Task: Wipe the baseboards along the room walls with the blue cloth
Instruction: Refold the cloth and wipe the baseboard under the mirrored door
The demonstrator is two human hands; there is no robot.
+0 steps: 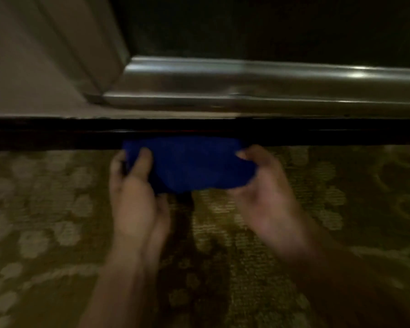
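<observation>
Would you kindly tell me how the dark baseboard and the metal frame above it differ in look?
The baseboard is a near-black strip running straight across the view; the metal frame is silvery, rounded and catches bright highlights. The blue cloth, held by the left hand and right hand, reaches the baseboard's lower edge, while the frame is untouched. Both run horizontally.

The cloth [194, 162] is a deep, plain blue with no visible pattern. Behind its upper edge, the baseboard [57, 133] is glossy black. Above the baseboard, a frame [270, 86] is silvery grey with bright glints, bordering a near-black panel [270, 24]; left of it the wall [17, 67] is beige. Below the baseboard, the carpet [45, 221] is olive-gold with pale, flower-like blotches and curling lines.
</observation>
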